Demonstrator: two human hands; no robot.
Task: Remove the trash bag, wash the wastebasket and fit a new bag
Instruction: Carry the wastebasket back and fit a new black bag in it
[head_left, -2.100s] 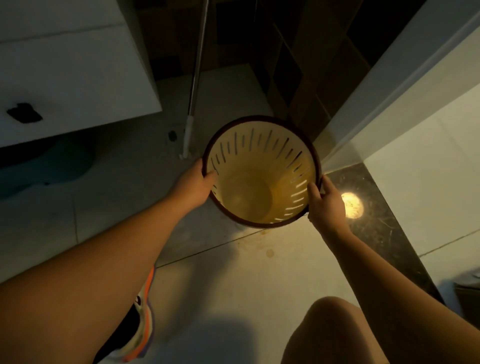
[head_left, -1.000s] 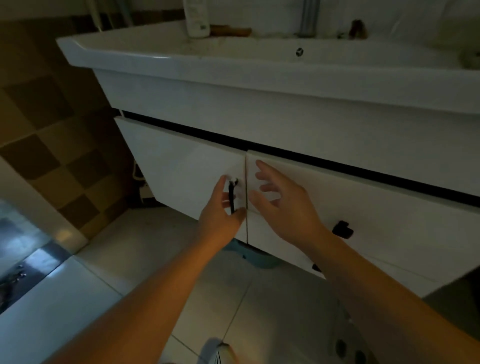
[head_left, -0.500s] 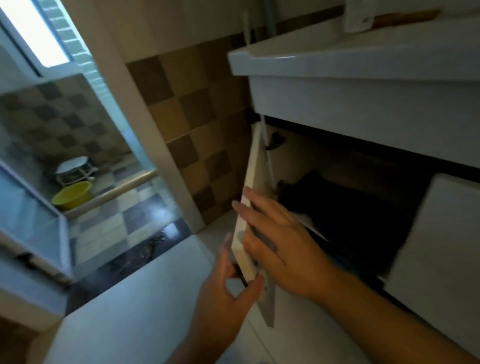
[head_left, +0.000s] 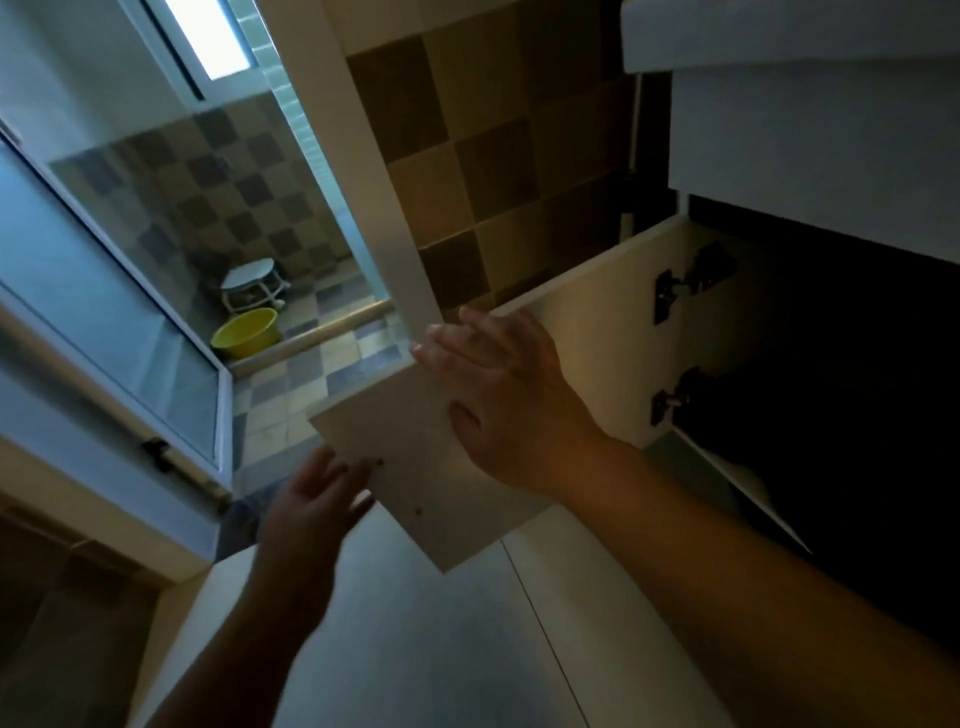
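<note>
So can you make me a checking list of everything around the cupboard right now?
Surface: pale tiled floor.
Job's things: wastebasket and bags, nothing seen.
Clutter: round yellow plastic basin and small white stool in the shower area.
Grippers: right hand flat on the white cupboard door, swung open; left hand open at the door's lower edge.
Cables: nothing seen.
Surroundings: brown checkered wall tiles, dark cupboard inside, two metal hinges.

Dim bathroom with checkered wall tiles (head_left: 483, 171).
An open vanity door (head_left: 587, 364) shows two hinges; a yellow basin (head_left: 244, 332) sits beside a white stool (head_left: 254, 283) beyond a glass door (head_left: 104, 312).
</note>
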